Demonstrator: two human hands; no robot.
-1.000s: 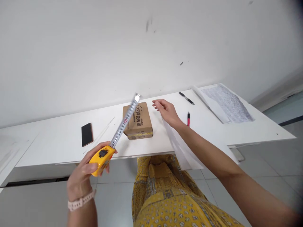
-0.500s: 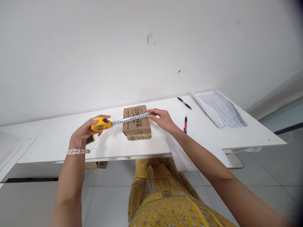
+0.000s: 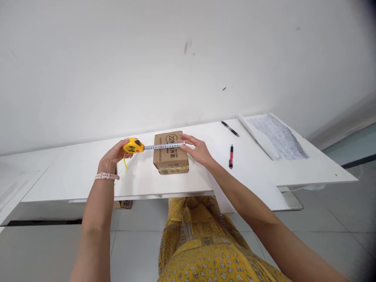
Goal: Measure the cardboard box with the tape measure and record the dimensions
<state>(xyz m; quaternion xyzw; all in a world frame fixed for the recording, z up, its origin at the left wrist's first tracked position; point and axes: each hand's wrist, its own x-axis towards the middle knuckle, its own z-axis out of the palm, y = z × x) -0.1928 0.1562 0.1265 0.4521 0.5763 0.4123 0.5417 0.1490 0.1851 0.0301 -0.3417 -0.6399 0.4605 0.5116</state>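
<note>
A yellow tape measure (image 3: 133,145) is in my left hand (image 3: 115,152), which is closed round its case to the left of the box. The pulled-out blade runs rightward across the top of a small brown cardboard box (image 3: 164,155). My right hand (image 3: 197,149) pinches the blade's end near the box's top right edge, its fingers beside the printed face. A yellow strap hangs from the tape's case. The box sits on the white table (image 3: 135,182), with printed characters on top and a yellow strip along its front.
Right of the box lie a red and black pen (image 3: 231,156) and a black pen (image 3: 230,128). A white sheet (image 3: 252,184) overhangs the table's front edge. Farther right is a written-on paper (image 3: 277,135). Behind the table rises a white wall (image 3: 147,70). Another carton (image 3: 125,204) shows below.
My left hand has moved right and slightly up with the tape case, and the exposed blade is shorter. The blade now lies more level across the box top. My right hand has shifted little.
</note>
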